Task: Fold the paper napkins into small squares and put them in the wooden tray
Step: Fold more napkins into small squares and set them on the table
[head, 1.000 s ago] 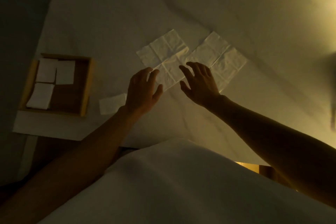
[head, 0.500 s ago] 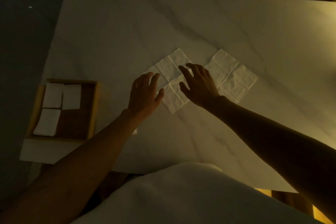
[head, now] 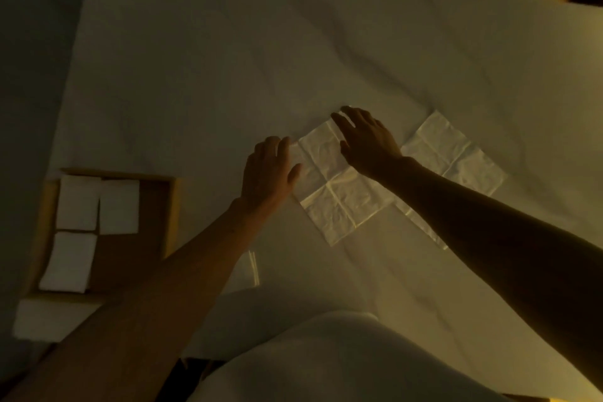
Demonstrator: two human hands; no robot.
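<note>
Two napkins: one unfolded napkin (head: 336, 192) lies flat mid-table, creased in quarters; a second unfolded napkin (head: 453, 157) sits just right of it, partly under the right forearm
Left hand (head: 269, 171): fingers spread, flat at the napkin's left edge; grips nothing
Right hand (head: 367, 140): fingers spread over the napkin's far corner; grips nothing
Tray (head: 173, 215): at the table's left edge; three folded squares (head: 119, 207) inside, its right half bare
Table (head: 261, 42): wide bare room beyond the hands

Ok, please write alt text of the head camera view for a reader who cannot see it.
In dim light, the left hand and right hand rest open on an unfolded paper napkin on a white table. A second unfolded napkin lies to its right; a wooden tray at left holds three folded squares.
</note>
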